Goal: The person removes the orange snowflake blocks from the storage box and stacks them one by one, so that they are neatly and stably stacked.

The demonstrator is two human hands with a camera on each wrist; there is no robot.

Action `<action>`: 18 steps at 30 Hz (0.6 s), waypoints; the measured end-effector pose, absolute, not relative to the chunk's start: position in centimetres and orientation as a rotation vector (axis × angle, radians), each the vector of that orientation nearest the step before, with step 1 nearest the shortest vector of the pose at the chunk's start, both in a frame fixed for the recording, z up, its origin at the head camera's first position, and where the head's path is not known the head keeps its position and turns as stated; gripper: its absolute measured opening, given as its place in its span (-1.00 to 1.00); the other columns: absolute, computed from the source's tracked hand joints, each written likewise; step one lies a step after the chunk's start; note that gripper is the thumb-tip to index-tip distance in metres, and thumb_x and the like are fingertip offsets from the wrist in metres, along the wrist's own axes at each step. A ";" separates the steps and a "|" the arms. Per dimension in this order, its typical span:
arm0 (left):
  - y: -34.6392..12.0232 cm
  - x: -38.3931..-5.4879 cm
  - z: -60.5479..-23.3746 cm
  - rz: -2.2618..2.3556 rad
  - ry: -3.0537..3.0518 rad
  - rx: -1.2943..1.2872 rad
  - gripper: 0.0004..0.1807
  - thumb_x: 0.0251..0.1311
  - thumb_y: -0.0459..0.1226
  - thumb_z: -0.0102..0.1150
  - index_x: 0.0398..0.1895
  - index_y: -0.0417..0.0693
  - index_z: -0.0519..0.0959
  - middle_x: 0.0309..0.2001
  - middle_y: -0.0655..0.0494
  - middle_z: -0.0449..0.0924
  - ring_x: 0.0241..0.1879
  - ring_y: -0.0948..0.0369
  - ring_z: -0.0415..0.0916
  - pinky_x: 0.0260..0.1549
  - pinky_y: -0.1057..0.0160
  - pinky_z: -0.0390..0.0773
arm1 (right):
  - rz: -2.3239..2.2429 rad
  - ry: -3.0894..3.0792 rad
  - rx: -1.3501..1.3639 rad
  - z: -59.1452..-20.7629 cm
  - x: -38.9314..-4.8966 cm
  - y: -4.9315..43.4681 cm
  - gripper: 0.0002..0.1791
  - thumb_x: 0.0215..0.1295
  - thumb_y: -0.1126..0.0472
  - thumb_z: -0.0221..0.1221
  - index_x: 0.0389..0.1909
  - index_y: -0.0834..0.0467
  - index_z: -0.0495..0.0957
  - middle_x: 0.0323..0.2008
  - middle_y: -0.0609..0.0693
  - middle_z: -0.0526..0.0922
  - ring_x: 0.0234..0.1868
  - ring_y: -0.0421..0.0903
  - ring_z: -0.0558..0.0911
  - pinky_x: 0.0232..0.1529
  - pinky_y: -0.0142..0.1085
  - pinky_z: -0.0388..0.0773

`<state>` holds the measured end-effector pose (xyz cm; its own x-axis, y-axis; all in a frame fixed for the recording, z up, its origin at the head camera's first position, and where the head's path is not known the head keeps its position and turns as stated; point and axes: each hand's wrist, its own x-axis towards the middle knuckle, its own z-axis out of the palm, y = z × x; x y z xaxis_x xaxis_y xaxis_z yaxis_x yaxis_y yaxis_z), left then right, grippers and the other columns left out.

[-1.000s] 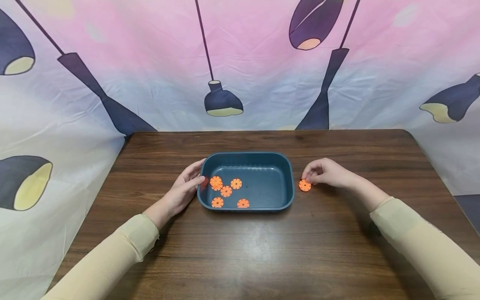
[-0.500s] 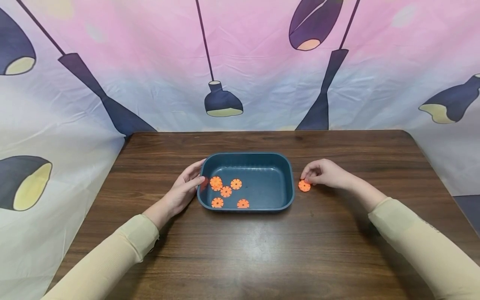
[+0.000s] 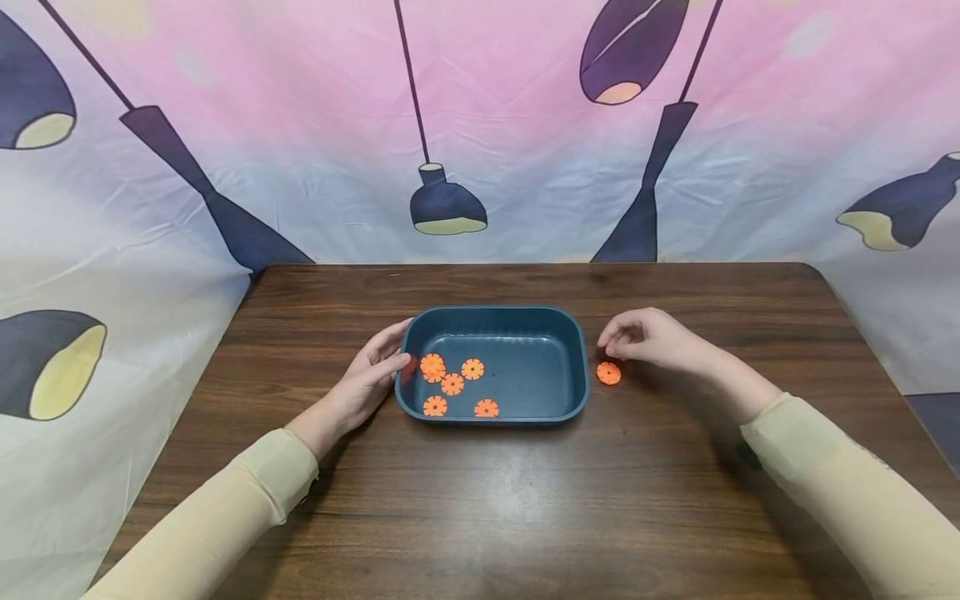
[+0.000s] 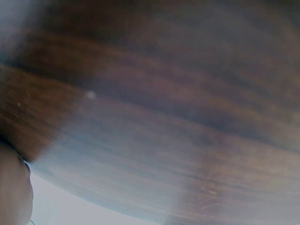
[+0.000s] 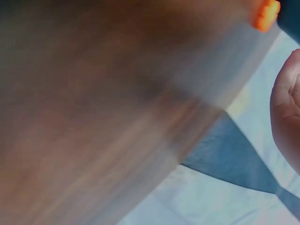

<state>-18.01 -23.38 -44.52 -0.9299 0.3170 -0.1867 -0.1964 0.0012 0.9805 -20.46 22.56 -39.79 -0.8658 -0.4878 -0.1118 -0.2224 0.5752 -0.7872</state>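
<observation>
My left hand (image 3: 369, 377) holds the left side of a dark teal plastic tub (image 3: 491, 311), its thumb over the rim and its fingers against the outer wall. Inside the tub, towards its left half, lie several orange notched discs (image 3: 452, 384), two of them overlapping. To the tub's right, one more orange notched disc (image 3: 608, 373) lies flat on the table. Just above and behind it hovers my right hand (image 3: 654, 339), fingers loosely bent and nothing visible between them. In the right wrist view, the right hand (image 5: 287, 112) appears at the right edge, apart from the disc (image 5: 266, 16).
Both things stand on a dark wood-grain table (image 3: 510, 508). A cloth backdrop (image 3: 525, 125) with printed lamps hangs behind and beside it. The left wrist view shows mostly blurred table surface (image 4: 154, 93).
My right hand has let go of the orange disc and lifted slightly up and away from it. The disc stays beside the tub. My left hand and the tub have not moved.
</observation>
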 end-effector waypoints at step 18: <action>-23.3 -18.1 -44.5 1.977 1.944 0.128 -0.34 0.61 -0.33 -0.05 0.70 0.06 0.13 0.69 -0.06 0.11 0.46 0.32 0.31 0.26 0.43 0.47 | -1.265 2.373 -0.778 -37.0 -21.0 15.6 -0.84 0.41 0.38 0.33 -0.05 0.31 0.74 -0.17 0.17 0.80 -0.18 -0.05 0.73 -0.12 -0.38 0.68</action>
